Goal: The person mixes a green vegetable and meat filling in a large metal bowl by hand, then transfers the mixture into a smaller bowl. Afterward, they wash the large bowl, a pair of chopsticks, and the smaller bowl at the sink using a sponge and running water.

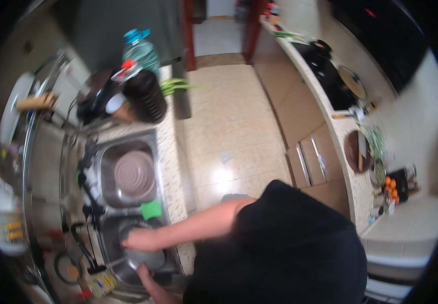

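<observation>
In the lower sink basin point(109, 235) lies a rounded grey dish point(148, 258), perhaps a bowl or lid; blur hides its exact kind. My left hand point(145, 271) grips its near edge at the bottom of the view. Above it, my right hand point(141, 239) reaches over the dish with curled fingers; whether it holds anything cannot be made out. A green sponge or cloth point(151, 210) rests by the divider between the basins. Stacked pinkish round plates or bowls point(134, 174) sit in the upper basin. A black faucet point(84, 243) stands behind the lower basin.
A large clear water bottle point(141, 51) and a dark slatted container point(145, 95) stand beyond the upper basin. A yellow-labelled bottle point(103, 285) is near the lower basin. A dish rack point(29, 163) runs along the left. Across the floor is a counter with a cooktop point(327, 79).
</observation>
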